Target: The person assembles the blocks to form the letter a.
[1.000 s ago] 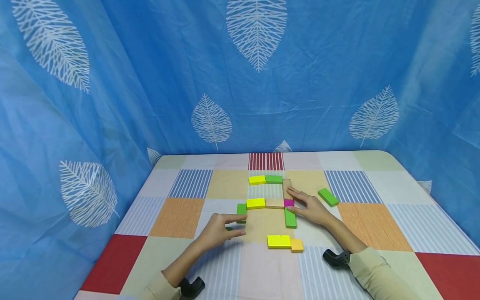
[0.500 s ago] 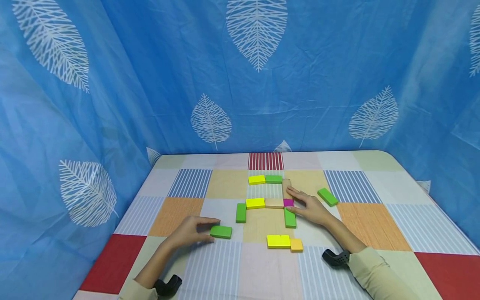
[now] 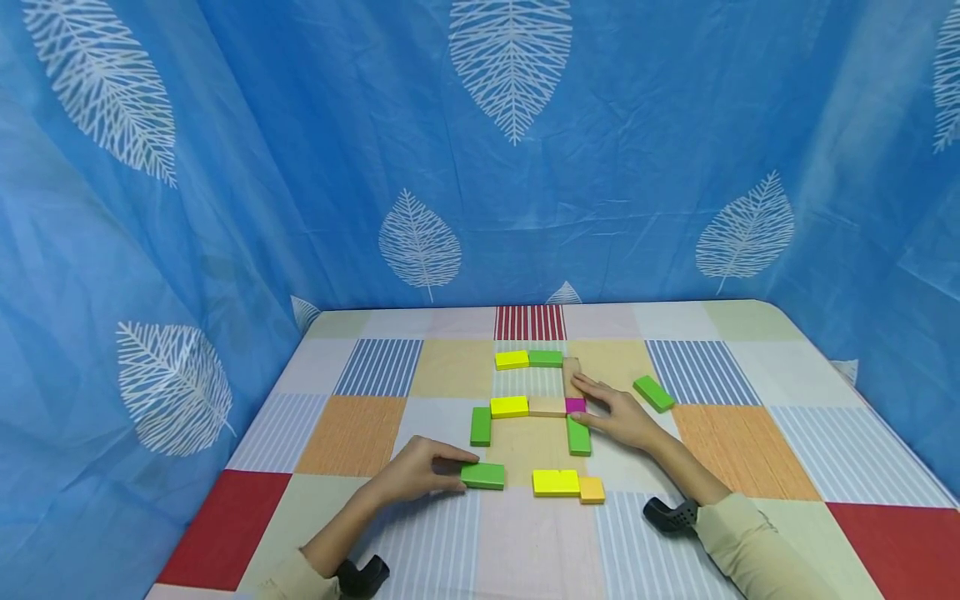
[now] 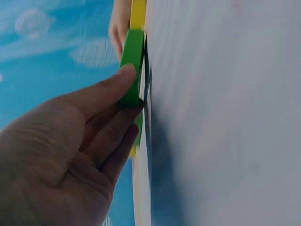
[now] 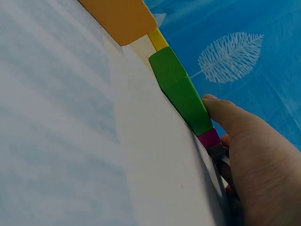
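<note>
My left hand [image 3: 420, 471] pinches a green rectangular block [image 3: 483, 477] by its left end. In the left wrist view the thumb presses one face of that green block [image 4: 133, 49], with fingers on the opposite side. My right hand [image 3: 622, 418] rests at the right of the block figure. Its fingertips touch a natural wood block [image 3: 572, 371], and its thumb lies by the magenta block [image 3: 575, 405] and a green block [image 3: 578, 437]. In the right wrist view the thumb sits along that upright green block [image 5: 181, 89]; the other fingertips are partly hidden.
Yellow [image 3: 512, 360] and green [image 3: 545, 358] blocks form the figure's far row. Another yellow block [image 3: 509, 407] and a wood block [image 3: 547, 407] make the middle row, beside a green block [image 3: 481, 427]. Nearer lie yellow [image 3: 556, 483] and orange [image 3: 592, 490] blocks; a green block [image 3: 654, 393] lies right.
My left hand swung left, where the green block showed at its fingertips, then came back right with it toward the near yellow block. My right hand stays in place.
</note>
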Tool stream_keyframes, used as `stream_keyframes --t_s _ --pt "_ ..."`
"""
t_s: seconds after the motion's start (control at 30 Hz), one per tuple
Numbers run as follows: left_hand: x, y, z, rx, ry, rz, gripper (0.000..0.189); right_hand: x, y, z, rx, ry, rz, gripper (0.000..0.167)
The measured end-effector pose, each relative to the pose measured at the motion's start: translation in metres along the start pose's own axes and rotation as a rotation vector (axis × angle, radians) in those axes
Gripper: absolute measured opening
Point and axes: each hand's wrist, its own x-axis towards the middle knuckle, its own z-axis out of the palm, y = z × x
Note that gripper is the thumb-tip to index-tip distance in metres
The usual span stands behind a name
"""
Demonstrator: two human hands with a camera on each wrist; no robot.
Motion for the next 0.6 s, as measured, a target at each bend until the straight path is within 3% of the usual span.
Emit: stream_keyframes --t_s 0.17,0.33,0.5,0.6 --pt "0.016 0.012 0.016 0.072 0.009 0.072 0.037 0.0 0.0 0.0 0.007 0.009 -0.01 0.065" --pt "0.026 0.018 0.023 0.176 0.015 0.122 0.037 0.0 -0.001 0.0 -0.002 0.016 -0.022 0.065" --pt "0.03 0.022 0.022 0.217 0.028 0.17 0.037 0.0 -0.001 0.0 -0.008 0.019 -0.024 0.065" --pt "0.033 0.023 0.015 0.201 0.093 0.185 0.035 0.0 -0.002 0.0 -0.005 0.013 -0.019 0.066"
